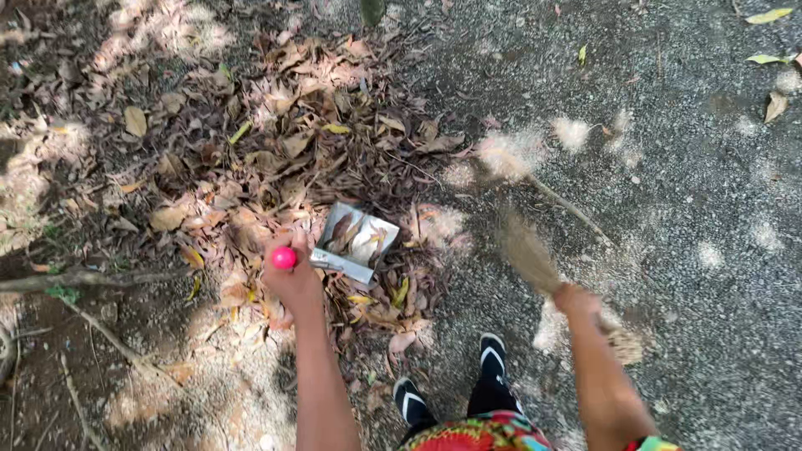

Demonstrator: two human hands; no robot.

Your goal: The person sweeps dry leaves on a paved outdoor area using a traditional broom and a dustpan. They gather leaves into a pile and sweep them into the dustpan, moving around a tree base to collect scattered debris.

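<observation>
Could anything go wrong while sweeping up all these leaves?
Maybe. The metal dustpan already looks full, and the left hand holds it only by the pink-tipped handle, so dry leaves might slide back onto the leaf pile. The broom in the right hand is blurred from a fast swing, which could scatter leaves onto the gravel. The feet wear open sandals, so sticks could poke toes.

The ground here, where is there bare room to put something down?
Bare gravel lies right of the broom in the right hand. It is crowded around the metal dustpan held by the left hand, in the dry leaf pile.
</observation>
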